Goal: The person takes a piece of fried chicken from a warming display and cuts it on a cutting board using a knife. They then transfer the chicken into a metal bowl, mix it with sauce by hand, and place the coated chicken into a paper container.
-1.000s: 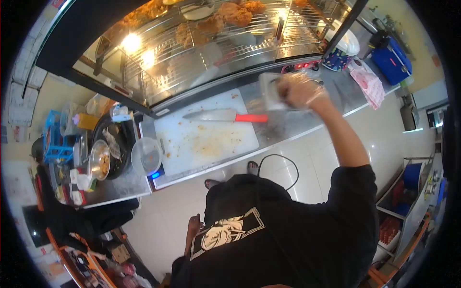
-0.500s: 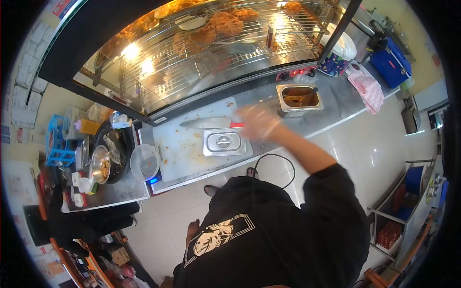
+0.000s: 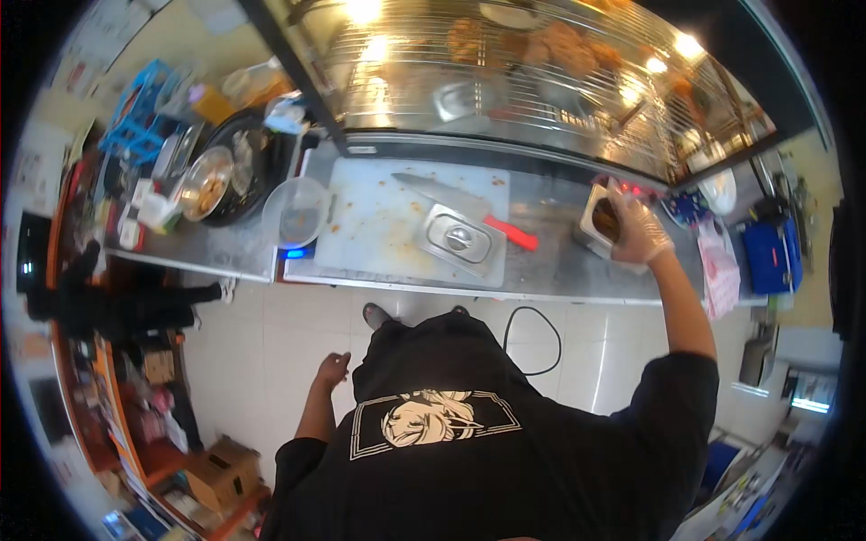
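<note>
My right hand [image 3: 642, 233], in a clear plastic glove, is closed on the small metal food pan [image 3: 591, 236] at the right of the counter. Brown sauce or food shows inside the pan, partly hidden by the hand. My left hand [image 3: 335, 369] hangs bare beside my body, below the counter edge, its fingers curled with nothing visible in them. On the white cutting board [image 3: 365, 216] lies a large knife with a red handle [image 3: 511, 233]. A metal pan lid [image 3: 460, 238] with a round knob rests tilted against or over the knife, crumbs around it.
A lit glass display case [image 3: 532, 99] with fried chicken on racks stands behind the board. Left are a plastic tub [image 3: 298, 214], a metal bowl of food [image 3: 207, 185] and a black pan. A pink cloth [image 3: 718, 270] and blue bag [image 3: 771, 255] lie right.
My right hand has moved right from the knife handle to the metal pan and closed on it. The knife and lid have turned on the board. The view has swung round.
</note>
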{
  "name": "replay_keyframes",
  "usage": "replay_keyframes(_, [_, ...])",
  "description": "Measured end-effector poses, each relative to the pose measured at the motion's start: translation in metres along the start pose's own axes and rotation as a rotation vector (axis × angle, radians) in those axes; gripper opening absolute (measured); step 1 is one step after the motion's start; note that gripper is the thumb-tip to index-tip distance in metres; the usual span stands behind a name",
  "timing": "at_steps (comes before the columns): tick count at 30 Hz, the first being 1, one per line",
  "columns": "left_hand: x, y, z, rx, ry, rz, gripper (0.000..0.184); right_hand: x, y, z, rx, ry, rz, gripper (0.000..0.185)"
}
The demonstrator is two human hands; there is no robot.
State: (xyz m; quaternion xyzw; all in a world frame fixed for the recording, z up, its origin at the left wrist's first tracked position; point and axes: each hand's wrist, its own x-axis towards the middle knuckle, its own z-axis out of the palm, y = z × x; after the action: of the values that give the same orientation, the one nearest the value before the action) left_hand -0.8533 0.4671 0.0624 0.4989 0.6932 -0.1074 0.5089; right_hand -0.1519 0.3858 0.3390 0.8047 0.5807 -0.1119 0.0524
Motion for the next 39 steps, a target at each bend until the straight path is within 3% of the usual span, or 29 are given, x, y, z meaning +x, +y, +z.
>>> replay_keyframes(4, [-0.012, 0.031, 0.004, -0.066, 0.048, 0.195, 0.06, -0.003, -0.06, -0.048, 0.075, 0.095, -0.042, 0.118])
replay_keyframes(5, [-0.025, 0.053, 0.002, -0.113, 0.025, 0.192, 0.059, 0.001, -0.071, -0.048, 0.077, 0.176, -0.168, 0.118])
replay_keyframes(7, [-0.015, 0.066, 0.008, -0.071, 0.014, 0.271, 0.055, 0.008, -0.133, -0.074, 0.074, 0.095, -0.182, 0.117])
replay_keyframes(9, [-0.065, 0.138, -0.013, -0.039, -0.028, 0.37, 0.051, 0.017, -0.203, -0.081, 0.122, 0.021, -0.195, 0.117])
replay_keyframes(13, [-0.065, 0.184, -0.027, -0.176, -0.196, 0.608, 0.044, 0.064, -0.323, -0.045, 0.223, -0.07, -0.196, 0.114])
replay_keyframes(16, [-0.063, 0.22, -0.049, -0.275, -0.382, 0.579, 0.036, 0.103, -0.395, 0.011, 0.189, -0.073, -0.145, 0.113])
replay_keyframes(19, [-0.038, 0.224, -0.054, -0.394, -0.403, 0.623, 0.035, 0.107, -0.444, 0.011, 0.146, -0.119, -0.017, 0.115])
replay_keyframes(22, [-0.025, 0.22, -0.065, -0.54, -0.552, 0.607, 0.033, 0.101, -0.448, 0.011, 0.177, -0.12, -0.029, 0.11])
replay_keyframes(25, [-0.033, 0.225, -0.077, -0.64, -0.661, 0.632, 0.036, 0.088, -0.424, 0.019, 0.324, 0.128, 0.036, 0.088])
replay_keyframes(28, [-0.048, 0.25, -0.086, -0.535, -0.635, 0.617, 0.032, 0.074, -0.399, 0.01, 0.33, -0.17, 0.191, 0.063])
replay_keyframes(31, [-0.043, 0.264, -0.075, -0.654, -0.58, 0.465, 0.036, 0.066, -0.402, 0.027, 0.258, -0.093, 0.081, 0.044])
replay_keyframes(37, [-0.047, 0.26, -0.072, -0.835, -0.606, 0.477, 0.027, 0.069, -0.423, 0.019, 0.342, -0.079, -0.006, 0.029])
replay_keyframes(39, [-0.048, 0.251, -0.07, -0.765, -0.631, 0.529, 0.026, 0.071, -0.424, 0.032, 0.374, -0.092, -0.107, 0.022])
